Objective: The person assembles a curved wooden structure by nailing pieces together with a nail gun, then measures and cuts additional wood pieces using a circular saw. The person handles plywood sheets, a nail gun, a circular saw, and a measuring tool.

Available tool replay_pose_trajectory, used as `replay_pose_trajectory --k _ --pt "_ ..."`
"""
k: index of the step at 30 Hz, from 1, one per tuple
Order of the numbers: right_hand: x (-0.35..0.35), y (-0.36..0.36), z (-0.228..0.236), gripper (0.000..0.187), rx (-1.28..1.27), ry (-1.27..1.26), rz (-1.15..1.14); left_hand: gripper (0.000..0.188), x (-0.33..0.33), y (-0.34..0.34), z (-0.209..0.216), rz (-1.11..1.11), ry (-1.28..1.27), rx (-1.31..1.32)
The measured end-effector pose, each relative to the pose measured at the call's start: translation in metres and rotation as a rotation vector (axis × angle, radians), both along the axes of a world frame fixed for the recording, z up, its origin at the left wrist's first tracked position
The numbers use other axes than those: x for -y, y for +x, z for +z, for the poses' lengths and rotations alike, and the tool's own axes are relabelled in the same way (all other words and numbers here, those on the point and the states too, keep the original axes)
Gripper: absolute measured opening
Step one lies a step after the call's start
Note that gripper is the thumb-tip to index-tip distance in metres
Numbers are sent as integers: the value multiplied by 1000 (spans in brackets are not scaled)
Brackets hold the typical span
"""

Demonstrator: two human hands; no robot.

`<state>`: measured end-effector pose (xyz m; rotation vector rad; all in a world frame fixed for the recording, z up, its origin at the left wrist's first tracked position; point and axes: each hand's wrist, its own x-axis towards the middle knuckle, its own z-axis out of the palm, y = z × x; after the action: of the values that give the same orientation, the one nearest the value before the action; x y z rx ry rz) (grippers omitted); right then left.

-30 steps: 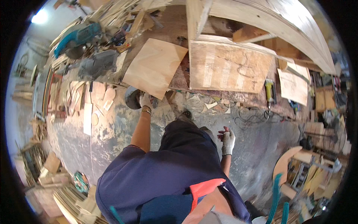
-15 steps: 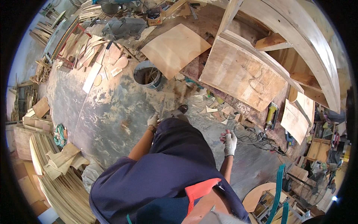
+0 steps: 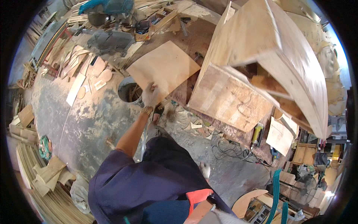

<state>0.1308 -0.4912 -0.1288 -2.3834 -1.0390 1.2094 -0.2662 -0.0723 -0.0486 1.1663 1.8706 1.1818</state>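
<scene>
My left hand, in a pale work glove, reaches forward over the lower-left edge of a square plywood sheet. Its fingers are smeared by motion, so I cannot tell whether it grips that edge. Just left of it, a bucket stands partly under the sheet's corner. Low beside my dark clothing is my right hand, also gloved and blurred, its fingers not readable. A large curved wooden frame rises at the right, with a flat wooden panel in front of it.
Wood offcuts lie at the far left, near a blue-green power saw. A yellow-green power tool and tangled cables sit at right. Stacked thin boards fill the lower left. A fan stands lower right.
My left hand has moved forward from beside my leg to the plywood sheet's edge. The thin strip earlier at that hand no longer shows there. My right hand has drawn in toward my body.
</scene>
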Motion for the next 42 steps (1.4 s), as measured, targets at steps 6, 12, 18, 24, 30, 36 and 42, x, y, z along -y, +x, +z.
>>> replay_pose_trajectory --k 6,12,18,24,30,36,42 --pt "84 -98 -13 34 144 -186 -268 36 -219 52 12 -207 187 34" --pt "55 -196 76 33 164 -342 -444 47 -388 86 -20 -272 3 -517" --pt "10 -262 100 32 164 -400 -562 61 -492 107 4 -309 -200 -555" --pt "-13 -288 111 31 164 -434 -601 92 -543 109 -14 -416 -262 -699" --pt "-21 -309 115 31 153 -437 -632 102 -570 102 -18 -384 -465 -580" --pt "-18 -296 107 30 133 -392 -566 51 -569 35 -33 -377 -303 -361" --pt "-5 -287 84 30 176 -263 -503 21 -403 0 33 -393 9 529"
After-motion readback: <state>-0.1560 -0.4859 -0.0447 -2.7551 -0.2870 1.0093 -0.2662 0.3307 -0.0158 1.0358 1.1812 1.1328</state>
